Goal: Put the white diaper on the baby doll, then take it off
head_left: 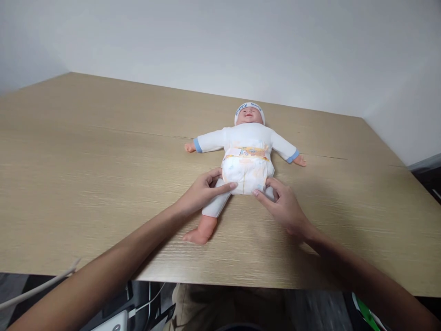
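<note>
A baby doll [248,131] in a white suit with blue cuffs and a lettered white cap lies on its back, arms spread. Round its waist and hips sits a white diaper [245,170] with a printed orange band. My left hand [206,188] is closed on the diaper's edge at one leg opening, thumb on the front. At the opposite leg opening, my right hand [280,200] pinches the diaper's edge between thumb and fingers. One doll leg points toward me with a bare foot; the other is mostly hidden behind my right hand.
The doll rests on a light wooden table [103,184] with a seam across it, against a pale wall [220,46]. Below the front edge are a white cable [41,287], a white device [115,322] and a green item [367,312].
</note>
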Action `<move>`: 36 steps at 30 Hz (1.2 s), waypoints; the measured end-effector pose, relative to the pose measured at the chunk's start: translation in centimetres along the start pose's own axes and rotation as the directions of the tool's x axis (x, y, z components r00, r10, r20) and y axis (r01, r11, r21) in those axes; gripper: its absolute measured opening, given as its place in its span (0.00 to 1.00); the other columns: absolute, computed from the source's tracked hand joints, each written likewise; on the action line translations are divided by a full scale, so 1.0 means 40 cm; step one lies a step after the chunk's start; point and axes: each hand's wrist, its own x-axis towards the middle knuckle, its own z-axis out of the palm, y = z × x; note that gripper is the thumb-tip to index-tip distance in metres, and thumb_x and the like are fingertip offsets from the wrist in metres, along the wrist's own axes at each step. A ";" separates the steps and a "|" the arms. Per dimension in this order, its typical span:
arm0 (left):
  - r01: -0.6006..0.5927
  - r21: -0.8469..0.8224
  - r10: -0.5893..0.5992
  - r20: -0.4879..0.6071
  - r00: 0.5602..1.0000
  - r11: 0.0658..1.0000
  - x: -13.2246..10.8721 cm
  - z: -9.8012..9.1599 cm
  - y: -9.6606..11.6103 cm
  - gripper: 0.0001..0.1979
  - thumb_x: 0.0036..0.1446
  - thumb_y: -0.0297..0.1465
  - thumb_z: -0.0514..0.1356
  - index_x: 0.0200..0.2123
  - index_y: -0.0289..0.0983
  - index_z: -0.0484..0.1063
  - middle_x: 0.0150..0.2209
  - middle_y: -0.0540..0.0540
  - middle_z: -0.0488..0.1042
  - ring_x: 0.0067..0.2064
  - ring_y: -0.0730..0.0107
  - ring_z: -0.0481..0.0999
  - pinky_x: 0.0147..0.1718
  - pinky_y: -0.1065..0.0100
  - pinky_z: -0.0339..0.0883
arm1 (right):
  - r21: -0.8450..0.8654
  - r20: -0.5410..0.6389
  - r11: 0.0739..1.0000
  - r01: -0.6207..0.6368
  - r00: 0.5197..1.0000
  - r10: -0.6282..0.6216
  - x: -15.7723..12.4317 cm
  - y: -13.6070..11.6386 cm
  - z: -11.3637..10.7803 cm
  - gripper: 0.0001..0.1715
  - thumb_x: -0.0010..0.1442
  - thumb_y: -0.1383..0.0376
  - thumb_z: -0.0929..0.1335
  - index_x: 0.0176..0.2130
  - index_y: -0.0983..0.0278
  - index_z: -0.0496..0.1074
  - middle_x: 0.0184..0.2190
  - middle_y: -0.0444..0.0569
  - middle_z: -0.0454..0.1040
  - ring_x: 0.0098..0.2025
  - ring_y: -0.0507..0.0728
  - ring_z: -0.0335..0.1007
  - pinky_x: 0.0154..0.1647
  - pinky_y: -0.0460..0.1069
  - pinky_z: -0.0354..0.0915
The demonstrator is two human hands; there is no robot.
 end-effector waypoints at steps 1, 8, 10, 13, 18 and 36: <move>0.023 -0.040 -0.023 -0.006 1.000 0.999 -0.003 -0.002 -0.004 0.22 0.58 0.45 0.76 0.48 0.39 0.79 0.52 0.40 0.86 0.55 0.51 0.84 0.53 0.53 0.78 | 0.018 -0.001 1.000 -0.012 1.000 0.012 -0.001 -0.001 -0.002 0.14 0.69 0.52 0.73 0.38 0.59 0.76 0.29 0.41 0.72 0.30 0.54 0.63 0.33 0.51 0.56; 0.089 -0.005 -0.090 -0.085 0.992 0.996 -0.016 -0.020 -0.022 0.28 0.55 0.46 0.78 0.51 0.41 0.73 0.43 0.43 0.85 0.46 0.53 0.85 0.45 0.55 0.78 | -0.014 0.002 1.000 -0.024 1.000 0.024 -0.004 -0.003 -0.006 0.16 0.69 0.51 0.73 0.36 0.59 0.74 0.24 0.39 0.64 0.28 0.54 0.60 0.32 0.51 0.53; 0.078 0.048 -0.074 -0.076 0.994 0.996 -0.020 -0.019 -0.016 0.27 0.56 0.47 0.78 0.51 0.40 0.75 0.44 0.41 0.86 0.46 0.52 0.85 0.44 0.54 0.77 | -0.036 0.009 0.999 -0.027 1.000 0.027 -0.004 -0.002 -0.007 0.16 0.69 0.51 0.73 0.35 0.59 0.74 0.22 0.39 0.62 0.28 0.55 0.60 0.32 0.51 0.53; 0.029 0.113 -0.025 -0.044 0.999 0.993 -0.023 -0.016 -0.004 0.25 0.56 0.48 0.77 0.49 0.40 0.79 0.48 0.40 0.86 0.48 0.50 0.85 0.46 0.54 0.77 | -0.055 0.013 0.998 -0.013 1.000 0.014 -0.003 -0.001 -0.009 0.16 0.69 0.51 0.72 0.35 0.58 0.75 0.22 0.39 0.61 0.28 0.55 0.60 0.33 0.51 0.53; 0.032 0.146 -0.040 0.049 0.998 0.989 -0.012 -0.020 0.009 0.24 0.55 0.47 0.77 0.49 0.40 0.84 0.51 0.40 0.88 0.50 0.46 0.85 0.48 0.51 0.78 | -0.054 0.010 0.998 0.014 1.000 -0.013 -0.003 -0.004 -0.010 0.15 0.68 0.52 0.72 0.34 0.58 0.73 0.22 0.39 0.61 0.28 0.55 0.59 0.33 0.51 0.53; 0.054 -0.071 -0.054 0.005 0.999 0.996 -0.012 -0.010 -0.024 0.24 0.62 0.52 0.73 0.48 0.39 0.82 0.47 0.40 0.86 0.48 0.54 0.85 0.46 0.57 0.78 | 0.049 -0.085 0.997 -0.058 0.994 0.062 -0.013 -0.003 0.009 0.15 0.67 0.51 0.74 0.42 0.59 0.74 0.25 0.37 0.66 0.26 0.53 0.58 0.30 0.50 0.53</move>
